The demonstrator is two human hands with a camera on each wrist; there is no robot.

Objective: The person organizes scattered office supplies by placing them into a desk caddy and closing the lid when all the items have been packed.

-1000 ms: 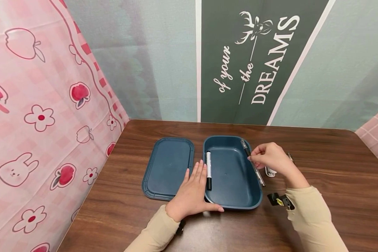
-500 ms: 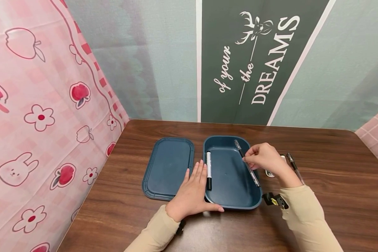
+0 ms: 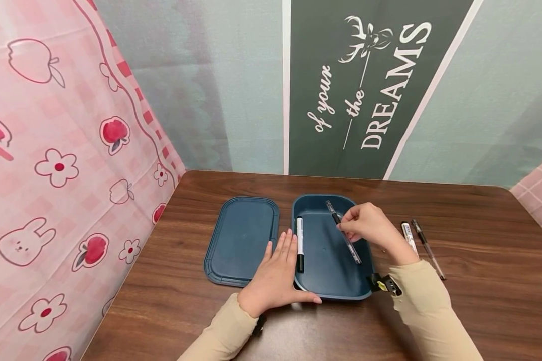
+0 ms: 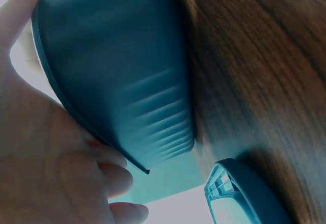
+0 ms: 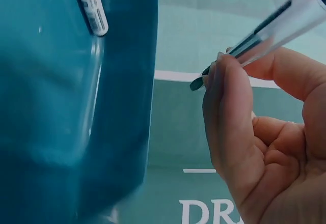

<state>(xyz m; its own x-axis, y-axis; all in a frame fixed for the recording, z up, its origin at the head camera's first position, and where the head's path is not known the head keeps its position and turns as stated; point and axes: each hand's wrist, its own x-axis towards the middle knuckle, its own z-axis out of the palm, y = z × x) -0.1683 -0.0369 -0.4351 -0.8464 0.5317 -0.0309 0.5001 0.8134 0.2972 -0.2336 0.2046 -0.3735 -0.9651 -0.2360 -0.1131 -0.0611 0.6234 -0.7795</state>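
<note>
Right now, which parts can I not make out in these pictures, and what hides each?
Head view: lower end of the marker outside the box, behind the right arm.
Head view: part of the held pen, covered by the right hand.
Left wrist view: inside of the box, hidden by its wall.
Right wrist view: one end of the held pen, cut off by the right edge.

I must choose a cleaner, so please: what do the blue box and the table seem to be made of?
Blue box: probably plastic, satin finish; moulded side ribs suggest it.
Table: wood or wood-look laminate, slightly glossy; grain and a soft reflection fit both.
</note>
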